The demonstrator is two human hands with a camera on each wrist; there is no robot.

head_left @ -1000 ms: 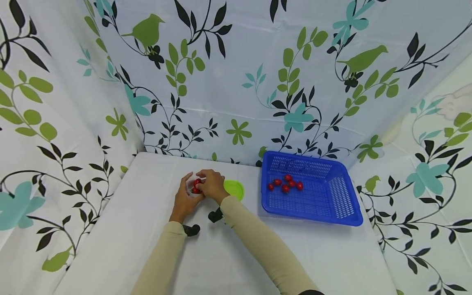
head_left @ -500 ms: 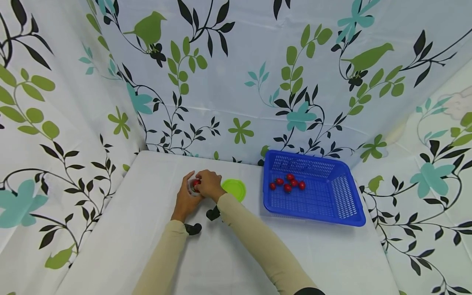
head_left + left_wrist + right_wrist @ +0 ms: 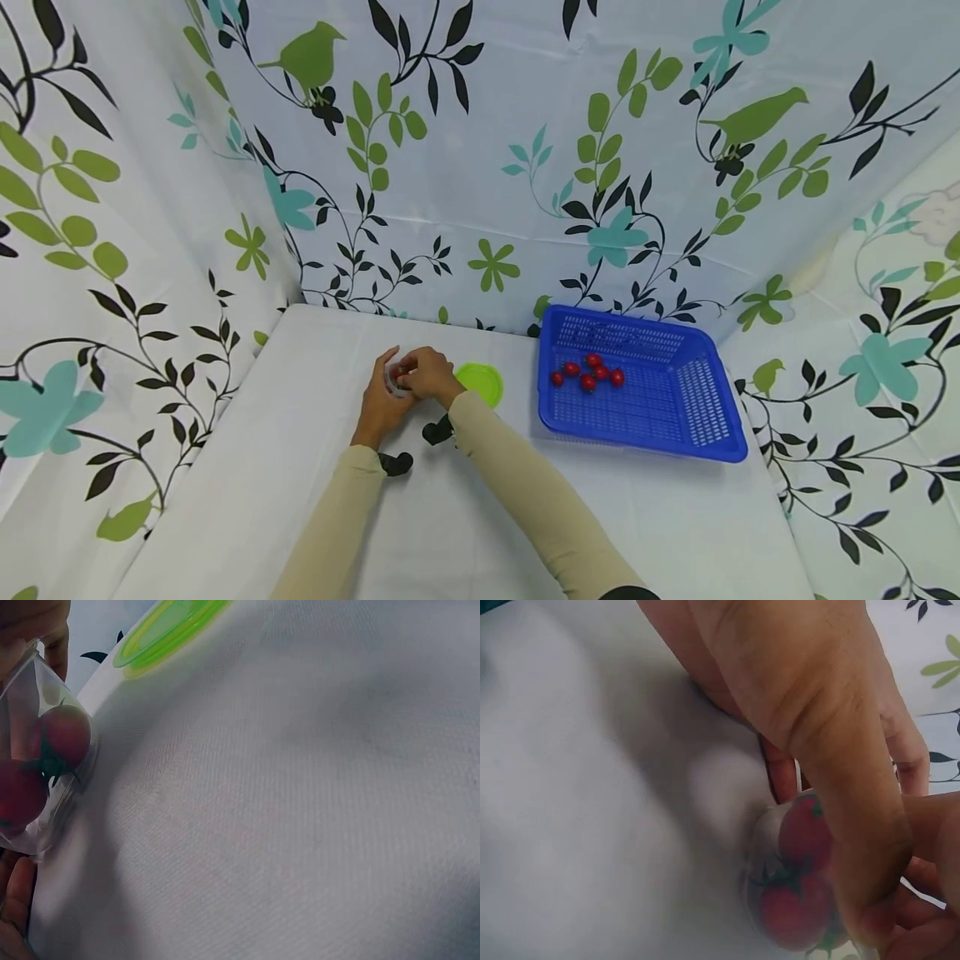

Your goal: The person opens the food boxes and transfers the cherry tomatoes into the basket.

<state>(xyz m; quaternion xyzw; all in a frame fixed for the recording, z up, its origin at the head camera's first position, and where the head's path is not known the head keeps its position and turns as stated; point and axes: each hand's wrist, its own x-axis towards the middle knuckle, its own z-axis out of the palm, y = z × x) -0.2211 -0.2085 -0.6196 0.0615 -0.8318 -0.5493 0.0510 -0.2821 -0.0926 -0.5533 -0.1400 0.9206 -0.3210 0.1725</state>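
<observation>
looking light and slick, the left-of-centre clear cup [image 3: 391,385] suits the left hand [image 3: 380,407] gripping its wall; the right hand's [image 3: 430,374] grasp is unclear

Printed curtains [image 3: 465,167] flank the table [image 3: 442,517], booth-like.

Bright, even head view, dim, hazy wrist views, soft-edged shadows on the tabletop [image 3: 285,795]

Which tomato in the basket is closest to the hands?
The leftmost tomato in the head view, nearest the left end of the basket; the other five tomatoes lie farther from the right hand.
</observation>
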